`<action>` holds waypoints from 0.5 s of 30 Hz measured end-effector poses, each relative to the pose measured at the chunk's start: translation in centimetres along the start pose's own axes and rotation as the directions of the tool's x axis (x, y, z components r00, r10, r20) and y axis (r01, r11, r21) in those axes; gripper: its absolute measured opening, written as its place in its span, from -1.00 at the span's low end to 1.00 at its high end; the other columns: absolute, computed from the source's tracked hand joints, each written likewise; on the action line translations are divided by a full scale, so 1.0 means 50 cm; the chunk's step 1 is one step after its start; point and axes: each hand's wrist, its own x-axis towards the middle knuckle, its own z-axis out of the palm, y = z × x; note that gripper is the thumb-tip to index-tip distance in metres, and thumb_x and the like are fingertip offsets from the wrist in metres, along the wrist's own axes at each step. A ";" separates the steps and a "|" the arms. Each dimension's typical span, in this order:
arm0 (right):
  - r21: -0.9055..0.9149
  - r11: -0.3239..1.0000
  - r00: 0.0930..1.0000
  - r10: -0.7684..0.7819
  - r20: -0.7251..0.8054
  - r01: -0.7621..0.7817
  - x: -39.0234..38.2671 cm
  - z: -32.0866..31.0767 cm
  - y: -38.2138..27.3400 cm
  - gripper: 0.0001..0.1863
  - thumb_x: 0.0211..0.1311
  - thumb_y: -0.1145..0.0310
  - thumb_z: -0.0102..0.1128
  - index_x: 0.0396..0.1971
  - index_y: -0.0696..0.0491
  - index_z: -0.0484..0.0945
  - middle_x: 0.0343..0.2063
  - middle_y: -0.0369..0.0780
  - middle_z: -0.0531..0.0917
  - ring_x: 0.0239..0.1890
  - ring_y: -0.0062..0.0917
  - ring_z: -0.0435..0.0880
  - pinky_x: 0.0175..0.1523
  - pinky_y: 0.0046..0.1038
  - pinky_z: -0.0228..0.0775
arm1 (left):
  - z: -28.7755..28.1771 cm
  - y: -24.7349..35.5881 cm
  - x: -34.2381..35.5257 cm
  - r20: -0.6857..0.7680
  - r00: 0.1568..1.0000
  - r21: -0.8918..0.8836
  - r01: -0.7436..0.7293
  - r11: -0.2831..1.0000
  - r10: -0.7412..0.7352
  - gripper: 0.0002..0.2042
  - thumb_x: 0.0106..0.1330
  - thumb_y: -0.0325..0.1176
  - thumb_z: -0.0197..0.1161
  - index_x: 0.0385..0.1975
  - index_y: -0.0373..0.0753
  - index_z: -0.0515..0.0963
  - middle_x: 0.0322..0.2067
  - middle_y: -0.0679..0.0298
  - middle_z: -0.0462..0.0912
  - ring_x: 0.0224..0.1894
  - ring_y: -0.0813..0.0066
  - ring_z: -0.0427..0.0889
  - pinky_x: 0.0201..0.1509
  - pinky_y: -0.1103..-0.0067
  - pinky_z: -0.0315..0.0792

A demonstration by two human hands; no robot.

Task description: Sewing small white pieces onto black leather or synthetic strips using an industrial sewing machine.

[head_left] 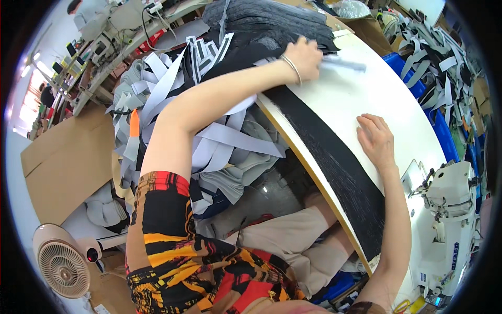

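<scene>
My left hand (307, 62) is over the far part of the white tabletop, fingers curled and blurred by motion. From it a blurred, pale grey strip-like thing (345, 64) sticks out to the right; its kind cannot be made out. A long piece of black fabric (329, 144) lies along the table's near edge, running from below my left wrist to my right forearm. My right hand (376, 140) hovers over or rests on the white table (342, 104), holding nothing visible, its fingers loosely bent and apart. A stack of dark grey fabric (272, 23) lies beyond my left hand.
A white sewing machine (444, 209) stands at the table's right end, with yellow-handled scissors (402, 306) nearby. Grey and white strips (209, 146) pile up at the left. Blue bins (405, 73) with cut strips line the far right. A fan (65, 267) is at lower left.
</scene>
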 end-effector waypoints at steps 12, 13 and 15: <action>-0.017 0.998 0.998 0.059 0.010 -0.059 -0.016 -0.011 0.015 -0.76 0.15 0.45 0.25 -0.16 0.10 0.65 -0.11 -0.17 0.67 -0.04 -0.26 0.63 0.08 -0.30 0.47 | -0.100 -0.647 -0.121 -0.270 0.742 -0.085 0.617 0.783 -0.614 -0.52 0.12 -0.10 0.16 -0.04 -0.30 0.60 -0.17 -0.14 0.69 -0.06 -0.10 0.67 0.06 0.23 0.52; 0.022 1.000 1.000 -0.005 0.001 0.005 0.007 -0.004 0.000 -0.76 0.18 0.46 0.24 -0.13 0.11 0.64 -0.09 -0.16 0.66 -0.03 -0.26 0.63 0.09 -0.31 0.47 | -0.116 -0.751 -0.226 -0.277 0.690 -0.050 0.685 0.727 -0.669 -0.49 0.09 -0.05 0.25 -0.01 -0.25 0.59 -0.12 -0.12 0.69 0.00 -0.09 0.65 0.09 0.24 0.50; 0.002 1.000 0.999 0.015 0.028 -0.016 -0.004 -0.006 0.003 -0.75 0.20 0.48 0.22 -0.11 0.12 0.64 -0.08 -0.15 0.66 -0.01 -0.26 0.63 0.11 -0.32 0.48 | -0.028 -0.759 -0.279 -0.182 0.611 -0.093 0.769 0.632 -0.770 -0.13 -0.11 0.13 0.38 0.28 -0.12 0.38 0.06 -0.16 0.60 0.15 -0.14 0.57 0.23 0.18 0.43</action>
